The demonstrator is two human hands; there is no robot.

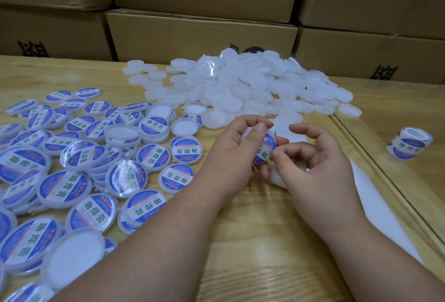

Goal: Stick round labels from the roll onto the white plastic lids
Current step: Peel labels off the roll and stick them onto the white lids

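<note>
Dozens of labelled lids (72, 157) lie spread left of the hands, while a large heap of bare white lids (240, 85) waits beyond them, so much remains. Left hand (231, 154) grips one lid (263, 148) as the right hand (317, 157) pinches its label down; the roll (409, 144) stands far right near a table (252, 241) seam, open wood below.

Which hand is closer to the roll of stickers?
The right hand. The label roll stands off to its right on the table, untouched. The left hand is farther away, on the far side of the right hand, holding a labelled lid.
</note>
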